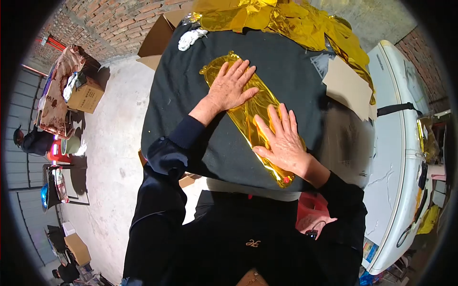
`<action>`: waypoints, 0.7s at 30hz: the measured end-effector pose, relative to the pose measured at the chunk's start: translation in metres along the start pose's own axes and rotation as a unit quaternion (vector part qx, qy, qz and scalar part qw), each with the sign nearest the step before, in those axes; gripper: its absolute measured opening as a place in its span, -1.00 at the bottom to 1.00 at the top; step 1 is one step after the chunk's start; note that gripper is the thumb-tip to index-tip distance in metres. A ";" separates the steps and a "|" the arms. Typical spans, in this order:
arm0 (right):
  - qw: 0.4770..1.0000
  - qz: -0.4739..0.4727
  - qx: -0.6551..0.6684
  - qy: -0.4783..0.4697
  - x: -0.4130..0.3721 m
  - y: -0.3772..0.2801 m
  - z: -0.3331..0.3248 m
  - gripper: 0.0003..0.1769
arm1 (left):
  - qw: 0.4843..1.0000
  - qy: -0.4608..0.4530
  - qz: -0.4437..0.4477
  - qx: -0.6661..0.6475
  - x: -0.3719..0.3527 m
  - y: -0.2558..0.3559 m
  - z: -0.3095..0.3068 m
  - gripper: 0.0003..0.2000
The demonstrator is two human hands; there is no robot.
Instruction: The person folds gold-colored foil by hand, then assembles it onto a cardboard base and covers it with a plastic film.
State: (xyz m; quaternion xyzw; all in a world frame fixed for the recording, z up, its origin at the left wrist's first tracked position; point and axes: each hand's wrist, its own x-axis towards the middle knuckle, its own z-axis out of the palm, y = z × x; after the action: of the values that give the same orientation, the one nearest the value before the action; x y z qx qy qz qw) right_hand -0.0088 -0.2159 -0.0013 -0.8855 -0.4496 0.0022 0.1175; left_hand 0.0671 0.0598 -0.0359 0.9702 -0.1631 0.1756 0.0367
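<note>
A long, flat gold foil balloon (pixel 248 119), with small tabs at its far end, lies slantwise on a dark cloth-covered table (pixel 186 95). My left hand (pixel 230 86) rests flat on its far half, fingers extended. On the near half lies my right hand (pixel 282 140), palm down with its fingers spread. Both hands touch the foil and neither grips anything. A small red spot marks the balloon's near end. The surface under my palms is hidden.
More gold foil (pixel 296 24) is heaped along the table's far edge. Cardboard sheets (pixel 347 88) sit at the right, by a white appliance (pixel 391 157). A crumpled white cloth (pixel 192 39) lies at the far left. A red bag (pixel 312 209) hangs below the near edge.
</note>
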 end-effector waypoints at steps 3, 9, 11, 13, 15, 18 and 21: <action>0.998 0.017 0.041 0.041 -0.005 0.007 -0.010 -0.05 | 1.000 0.002 0.007 -0.004 0.001 -0.002 0.001 -0.21; 0.996 0.047 0.051 0.064 -0.026 0.013 -0.014 -0.09 | 1.000 0.019 0.016 0.002 0.007 -0.005 -0.004 -0.21; 0.995 0.035 0.054 0.071 -0.035 0.007 -0.017 -0.08 | 0.998 0.057 0.022 -0.016 0.010 -0.009 -0.007 -0.23; 0.995 0.032 0.059 0.070 -0.039 0.001 -0.019 -0.09 | 0.997 0.078 0.007 -0.029 0.015 -0.018 -0.011 -0.27; 0.995 0.031 0.059 0.070 -0.041 -0.003 -0.019 -0.09 | 0.993 0.112 -0.019 -0.044 0.019 -0.029 -0.020 -0.35; 0.996 0.036 0.048 0.067 -0.043 -0.011 -0.017 -0.07 | 0.976 0.176 -0.128 -0.020 0.023 -0.059 -0.008 -0.45; 0.996 0.038 0.048 0.063 -0.045 -0.019 -0.018 -0.05 | 0.976 0.132 -0.169 0.026 0.019 -0.085 0.003 -0.65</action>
State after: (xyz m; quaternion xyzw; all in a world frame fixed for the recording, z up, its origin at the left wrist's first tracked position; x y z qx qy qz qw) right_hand -0.0484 -0.2450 0.0155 -0.8937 -0.4065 -0.0272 0.1879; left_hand 0.1125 0.1335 -0.0333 0.9526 0.0140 0.2975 0.0621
